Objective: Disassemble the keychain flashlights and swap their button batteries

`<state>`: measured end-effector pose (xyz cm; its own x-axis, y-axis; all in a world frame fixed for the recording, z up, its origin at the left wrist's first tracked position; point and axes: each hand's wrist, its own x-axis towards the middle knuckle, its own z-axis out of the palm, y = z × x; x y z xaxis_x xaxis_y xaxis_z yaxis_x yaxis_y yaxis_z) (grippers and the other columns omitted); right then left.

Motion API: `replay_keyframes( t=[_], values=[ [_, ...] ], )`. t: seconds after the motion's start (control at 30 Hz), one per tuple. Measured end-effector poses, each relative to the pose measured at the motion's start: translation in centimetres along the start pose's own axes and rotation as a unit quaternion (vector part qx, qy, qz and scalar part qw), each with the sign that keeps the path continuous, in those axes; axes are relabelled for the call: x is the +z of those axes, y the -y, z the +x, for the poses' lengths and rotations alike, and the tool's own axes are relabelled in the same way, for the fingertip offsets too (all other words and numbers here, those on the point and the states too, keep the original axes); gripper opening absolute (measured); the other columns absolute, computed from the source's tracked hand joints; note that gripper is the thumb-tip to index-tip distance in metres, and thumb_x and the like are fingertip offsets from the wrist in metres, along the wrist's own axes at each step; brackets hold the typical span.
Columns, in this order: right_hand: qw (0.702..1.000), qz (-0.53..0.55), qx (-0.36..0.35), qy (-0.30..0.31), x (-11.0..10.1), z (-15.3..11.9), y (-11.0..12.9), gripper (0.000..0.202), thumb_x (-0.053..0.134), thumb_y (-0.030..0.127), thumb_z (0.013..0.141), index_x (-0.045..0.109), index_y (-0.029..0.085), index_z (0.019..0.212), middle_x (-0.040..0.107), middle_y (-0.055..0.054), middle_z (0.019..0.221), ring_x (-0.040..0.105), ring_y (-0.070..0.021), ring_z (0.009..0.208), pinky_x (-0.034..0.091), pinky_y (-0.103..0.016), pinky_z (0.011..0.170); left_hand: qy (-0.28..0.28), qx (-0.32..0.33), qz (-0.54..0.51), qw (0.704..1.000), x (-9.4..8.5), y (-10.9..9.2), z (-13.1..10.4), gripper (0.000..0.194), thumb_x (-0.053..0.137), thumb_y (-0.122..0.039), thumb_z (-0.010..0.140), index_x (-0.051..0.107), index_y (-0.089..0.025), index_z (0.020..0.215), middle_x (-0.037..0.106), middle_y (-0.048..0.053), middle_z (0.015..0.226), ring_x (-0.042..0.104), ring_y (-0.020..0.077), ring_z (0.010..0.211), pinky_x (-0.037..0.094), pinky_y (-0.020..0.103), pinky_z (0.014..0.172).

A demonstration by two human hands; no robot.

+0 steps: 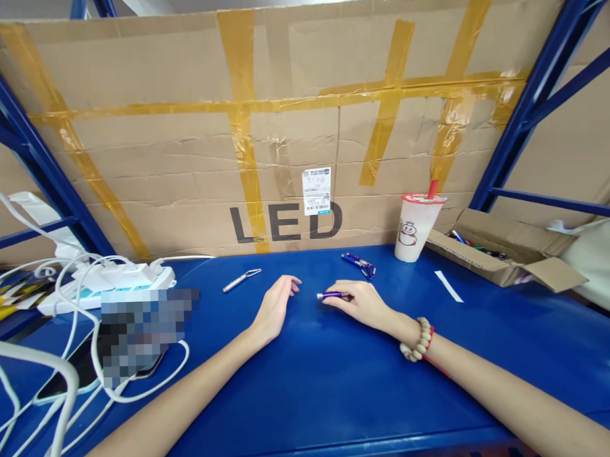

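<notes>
On my feed the right hand [362, 304] has its fingers pinched round a slim purple metallic-looking tube with a silver tip [335, 295], over the glossy blue tabletop [301, 395] (can't really tell if it's touching). Left hand [274, 309] is nearby, fingers loosely curved and free.

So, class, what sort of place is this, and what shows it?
Probably a storeroom or workshop corner: blue metal racking, a large taped cardboard carton marked LED, and a power strip.

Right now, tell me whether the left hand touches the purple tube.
Apart: the head view shows blue table between the left hand and the purple tube.
</notes>
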<state>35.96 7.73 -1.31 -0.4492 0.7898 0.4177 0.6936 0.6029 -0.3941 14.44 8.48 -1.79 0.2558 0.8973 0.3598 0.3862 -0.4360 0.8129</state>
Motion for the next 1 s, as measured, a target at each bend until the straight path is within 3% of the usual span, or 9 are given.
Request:
replay_keyframes(
  t=[0.33,0.7,0.9,1.0],
  values=[
    [1.000,0.002,-0.001,0.009,-0.29,-0.08,0.36,0.031,0.048,0.047,0.090,0.069,0.026,0.098,0.069,0.000,0.091,0.063,-0.0139,0.074,0.043,-0.023,0.063,-0.020,0.001,0.006,1.000,0.07,-0.19,0.03,0.044,0.020,-0.044,0.093,0.056,-0.018,0.093,0.060,0.007,0.088,0.055,0.0187,0.083,0.046,0.035,0.083],
    [0.999,0.021,-0.014,0.036,-0.20,-0.25,0.13,0.031,0.045,0.048,0.091,0.065,0.026,0.103,0.068,-0.001,0.102,0.064,-0.0171,0.090,0.045,-0.026,0.075,-0.037,-0.008,0.018,0.999,0.14,-0.02,0.20,0.045,0.021,-0.046,0.093,0.057,-0.019,0.091,0.061,0.006,0.087,0.056,0.0192,0.083,0.046,0.035,0.082],
    [0.999,0.014,-0.002,0.035,-0.26,-0.39,0.18,0.035,0.042,0.052,0.091,0.064,0.025,0.099,0.070,-0.001,0.088,0.064,-0.0177,0.077,0.043,-0.026,0.063,-0.037,-0.015,0.019,0.999,0.16,-0.05,0.24,0.046,0.021,-0.047,0.092,0.057,-0.019,0.092,0.060,0.006,0.087,0.055,0.0185,0.083,0.045,0.034,0.083],
    [0.999,0.016,-0.015,0.042,-0.25,-0.42,0.15,0.032,0.047,0.051,0.089,0.065,0.027,0.099,0.070,0.001,0.094,0.065,-0.0173,0.081,0.043,-0.026,0.067,-0.035,-0.018,0.019,0.999,0.13,-0.14,0.22,0.046,0.020,-0.046,0.093,0.057,-0.019,0.093,0.060,0.006,0.087,0.055,0.0186,0.083,0.045,0.034,0.083]
  ],
)
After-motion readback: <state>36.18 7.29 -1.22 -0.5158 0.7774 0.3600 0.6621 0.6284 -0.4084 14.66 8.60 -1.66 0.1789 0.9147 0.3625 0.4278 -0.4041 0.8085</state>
